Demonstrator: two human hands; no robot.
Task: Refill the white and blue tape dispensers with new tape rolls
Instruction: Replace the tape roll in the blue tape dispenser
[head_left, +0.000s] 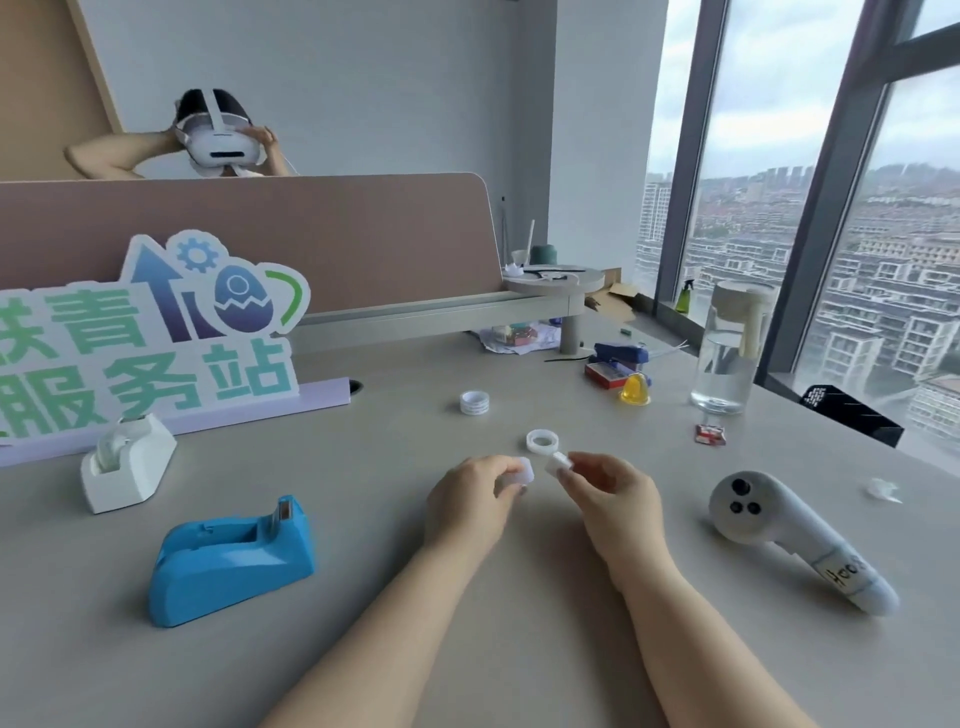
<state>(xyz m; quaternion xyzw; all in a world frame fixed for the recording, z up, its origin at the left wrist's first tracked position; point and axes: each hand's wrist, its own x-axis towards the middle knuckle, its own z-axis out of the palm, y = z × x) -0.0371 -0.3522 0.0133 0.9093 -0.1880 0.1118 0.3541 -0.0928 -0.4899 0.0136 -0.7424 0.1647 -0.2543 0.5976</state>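
**Grey desk, two small white parts held between the hands**

Grey desk (363, 545) surface carries everything in view. At its middle, the left hand (467, 501) pinches a small white plastic piece (522, 472) in closed fingers, and the right hand (610, 493) pinches a second small white piece (557, 462) the same way. The two pieces sit just apart, facing each other; what exactly they are is too blurred to tell.

Just beyond the hands a white ring-shaped tape roll (542, 441) lies flat on the desk. Farther back and to the left lies a second tape roll (474, 402) with printed markings.

On the left, the blue tape dispenser (231, 561) stands with its cradle empty and its cutter end pointing away. Behind it, near the green-lettered sign (150, 338), the white tape dispenser (127, 465) has a roll seated in it.

To the right lies a white handheld controller (795, 538), well apart from the hands. A clear water bottle (727, 353) stands farther back.
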